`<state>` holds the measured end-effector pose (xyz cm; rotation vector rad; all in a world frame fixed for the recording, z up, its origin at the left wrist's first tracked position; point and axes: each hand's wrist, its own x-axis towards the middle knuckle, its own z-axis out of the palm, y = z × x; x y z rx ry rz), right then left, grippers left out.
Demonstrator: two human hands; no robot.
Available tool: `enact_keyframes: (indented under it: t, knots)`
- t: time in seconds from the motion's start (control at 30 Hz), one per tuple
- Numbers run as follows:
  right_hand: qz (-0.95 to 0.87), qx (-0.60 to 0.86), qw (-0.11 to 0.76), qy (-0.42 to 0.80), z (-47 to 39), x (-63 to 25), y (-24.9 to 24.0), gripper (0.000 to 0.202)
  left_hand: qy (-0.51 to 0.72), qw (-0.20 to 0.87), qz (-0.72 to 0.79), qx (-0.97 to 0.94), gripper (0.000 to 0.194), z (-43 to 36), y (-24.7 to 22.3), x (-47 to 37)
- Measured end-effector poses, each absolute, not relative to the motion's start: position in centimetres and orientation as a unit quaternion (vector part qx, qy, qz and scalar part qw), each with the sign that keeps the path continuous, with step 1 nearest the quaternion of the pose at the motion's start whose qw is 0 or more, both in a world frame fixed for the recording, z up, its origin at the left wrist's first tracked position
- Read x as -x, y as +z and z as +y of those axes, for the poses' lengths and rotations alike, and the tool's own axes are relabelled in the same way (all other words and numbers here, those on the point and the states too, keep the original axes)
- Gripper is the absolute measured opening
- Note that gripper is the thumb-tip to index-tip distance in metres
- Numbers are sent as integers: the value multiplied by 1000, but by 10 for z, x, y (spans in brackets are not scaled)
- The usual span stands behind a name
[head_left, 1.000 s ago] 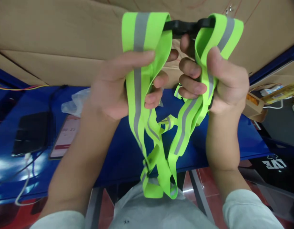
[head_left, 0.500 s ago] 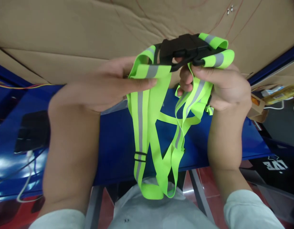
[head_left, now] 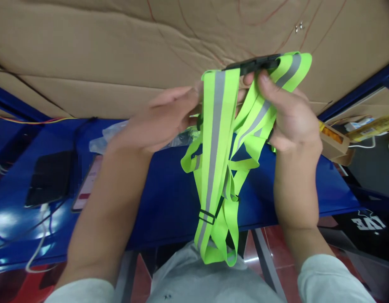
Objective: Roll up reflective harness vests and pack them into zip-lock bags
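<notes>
Bright green straps with a grey reflective stripe (head_left: 215,139) hang in loops above the blue table. A black buckle (head_left: 256,64) joins them at the top. My right hand (head_left: 287,109) is closed round the straps just below the buckle, its thumb on top. My left hand (head_left: 172,113) is beside the left strap, fingers bent and partly hidden behind it; whether they grip it cannot be made out. A black slider (head_left: 207,216) sits low on the left strap.
On the blue table (head_left: 169,198) at the left are a black device (head_left: 51,176) with a white cable, a phone (head_left: 89,185) and clear plastic (head_left: 110,134). Cardboard (head_left: 87,46) stands behind. At the right is an open carton (head_left: 335,141).
My left hand has come off the front of the strap by the buckle and curled behind it. The buckle has tilted, and the left strap has swung right. The phone has come into view.
</notes>
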<state>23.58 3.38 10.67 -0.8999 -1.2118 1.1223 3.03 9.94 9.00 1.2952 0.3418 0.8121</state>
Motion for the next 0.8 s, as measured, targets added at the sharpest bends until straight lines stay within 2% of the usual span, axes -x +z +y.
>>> enact_keyframes:
  t: [0.1,0.2,0.33,0.47,0.63,0.73,0.8]
  knots:
    - [-506,394,612,463,34,-228,108,11,347,698,94,-620,51,92,92,-37]
    - [-495,412,607,466,31,-222,110,10,359,679,99,-633,38,89,87,-40]
    - [-514,400,564,508,32,-229,109,17,384,672,112,-623,42,89,81,-44]
    - [-523,392,549,522,32,-238,110,16,326,712,132,-607,28,88,85,-45]
    - [-520,397,506,562,27,-235,116,32,302,749,106,-580,14,91,87,-44]
    - [-535,389,507,554,26,-234,116,29,306,730,114,-601,8,92,84,-43]
    - [-535,391,518,540,28,-235,114,26,317,713,113,-616,12,90,83,-44]
